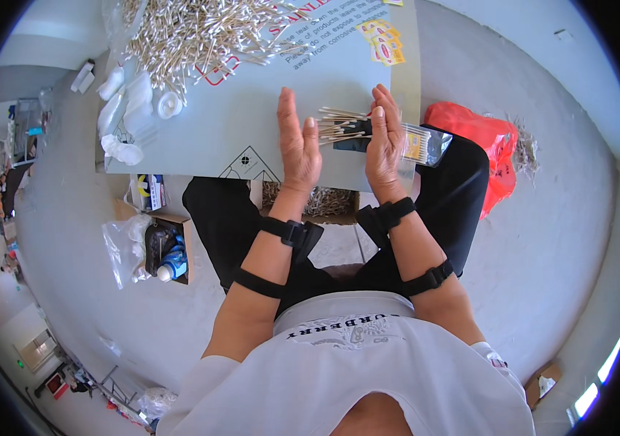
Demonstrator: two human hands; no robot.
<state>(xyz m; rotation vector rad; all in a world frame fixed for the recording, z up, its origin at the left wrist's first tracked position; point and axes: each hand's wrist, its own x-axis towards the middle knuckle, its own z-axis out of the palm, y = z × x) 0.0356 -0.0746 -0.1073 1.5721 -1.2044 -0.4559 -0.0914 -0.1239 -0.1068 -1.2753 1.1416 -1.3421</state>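
My left hand point(300, 149) is held edge-on above the table's near part, fingers stretched up and nothing in it. To its right, my right hand point(385, 145) faces it in the same way, fingers straight. Between the two hands a loose bunch of wooden cotton swabs point(343, 125) points leftward, the ends toward my right hand partly hidden by it. A dark flat piece point(350, 144) lies beneath these swabs. Just past my right hand, a clear packet of cotton swabs point(426, 144) with a yellow label reaches over the table's edge; my hand covers its left end.
A large heap of cotton swabs point(194, 36) covers the far left of the table point(252, 109). White plastic wraps point(135, 105) and a small round white container point(170, 105) lie below it. Yellow labels point(383, 42) are at far right. A red bag point(473, 138) stands on the floor.
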